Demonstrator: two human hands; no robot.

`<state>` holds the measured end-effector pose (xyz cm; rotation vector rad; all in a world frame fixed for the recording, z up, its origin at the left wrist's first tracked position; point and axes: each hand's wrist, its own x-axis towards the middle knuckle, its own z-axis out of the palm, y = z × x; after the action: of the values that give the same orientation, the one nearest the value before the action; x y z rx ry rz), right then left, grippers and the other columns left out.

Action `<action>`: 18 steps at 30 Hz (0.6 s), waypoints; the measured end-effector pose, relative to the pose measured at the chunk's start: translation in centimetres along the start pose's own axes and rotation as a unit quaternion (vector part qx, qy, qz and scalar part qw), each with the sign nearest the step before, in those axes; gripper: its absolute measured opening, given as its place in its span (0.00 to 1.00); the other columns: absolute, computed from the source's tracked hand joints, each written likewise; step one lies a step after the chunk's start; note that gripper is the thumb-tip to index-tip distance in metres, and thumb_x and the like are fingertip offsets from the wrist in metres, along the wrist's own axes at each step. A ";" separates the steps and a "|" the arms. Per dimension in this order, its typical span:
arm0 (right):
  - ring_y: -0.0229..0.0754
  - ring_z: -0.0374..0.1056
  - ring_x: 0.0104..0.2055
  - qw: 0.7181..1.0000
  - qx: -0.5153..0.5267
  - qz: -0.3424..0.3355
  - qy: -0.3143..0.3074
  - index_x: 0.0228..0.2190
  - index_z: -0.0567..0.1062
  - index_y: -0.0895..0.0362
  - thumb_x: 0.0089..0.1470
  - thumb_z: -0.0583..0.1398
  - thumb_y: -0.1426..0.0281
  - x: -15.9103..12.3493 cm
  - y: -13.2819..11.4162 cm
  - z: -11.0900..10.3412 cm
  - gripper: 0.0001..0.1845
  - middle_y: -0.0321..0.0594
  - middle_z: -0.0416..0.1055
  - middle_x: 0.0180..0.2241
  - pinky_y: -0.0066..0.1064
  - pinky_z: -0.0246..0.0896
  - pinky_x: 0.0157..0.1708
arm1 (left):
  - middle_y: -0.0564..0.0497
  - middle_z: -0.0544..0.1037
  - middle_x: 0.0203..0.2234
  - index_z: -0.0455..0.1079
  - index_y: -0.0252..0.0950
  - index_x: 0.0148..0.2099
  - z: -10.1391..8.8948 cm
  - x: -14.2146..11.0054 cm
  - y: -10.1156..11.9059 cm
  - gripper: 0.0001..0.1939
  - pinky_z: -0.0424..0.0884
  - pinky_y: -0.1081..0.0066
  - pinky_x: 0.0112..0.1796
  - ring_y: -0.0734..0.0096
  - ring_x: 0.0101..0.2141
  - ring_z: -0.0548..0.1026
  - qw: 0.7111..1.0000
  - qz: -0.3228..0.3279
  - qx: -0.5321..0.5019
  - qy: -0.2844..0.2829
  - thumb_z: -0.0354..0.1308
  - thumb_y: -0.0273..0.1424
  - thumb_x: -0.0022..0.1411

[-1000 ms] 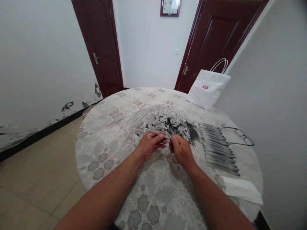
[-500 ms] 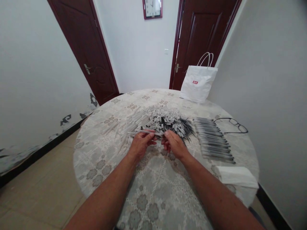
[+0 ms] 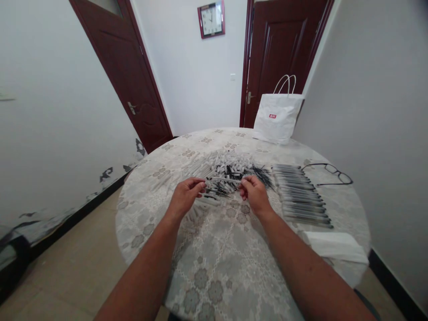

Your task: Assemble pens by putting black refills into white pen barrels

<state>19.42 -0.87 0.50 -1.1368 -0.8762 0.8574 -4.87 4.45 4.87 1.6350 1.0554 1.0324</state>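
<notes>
Over the near edge of the pile of pen parts, thin tube lies nearly level, long axis about 9 to 3 o'clock. Right hand pinches its 3 o'clock end, forearm coming from 5. Left hand is by the 9 o'clock end, forearm from 7, thumb and fingers bent together; can't tell if gripping. Row of pens at 3 o'clock. White bag upright at 1, contents hidden.

On your table, the pile lies left of the pen row; your bag stands behind the row.
</notes>
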 end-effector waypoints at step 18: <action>0.32 0.59 0.16 0.998 0.015 0.019 0.060 0.32 0.73 0.55 0.47 0.59 0.62 1.1 1.3 -1.4 0.12 0.29 0.67 0.20 0.22 0.49 0.11 | 0.43 0.79 0.38 0.76 0.38 0.45 1.9 0.4 -3.5 0.13 0.64 0.62 0.45 0.57 0.43 0.73 0.809 0.164 0.557 -0.093 0.49 0.28 0.68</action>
<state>20.97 -0.10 -0.85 -1.1690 -0.7422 0.8225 -3.64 5.17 1.18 2.8735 1.3722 0.3603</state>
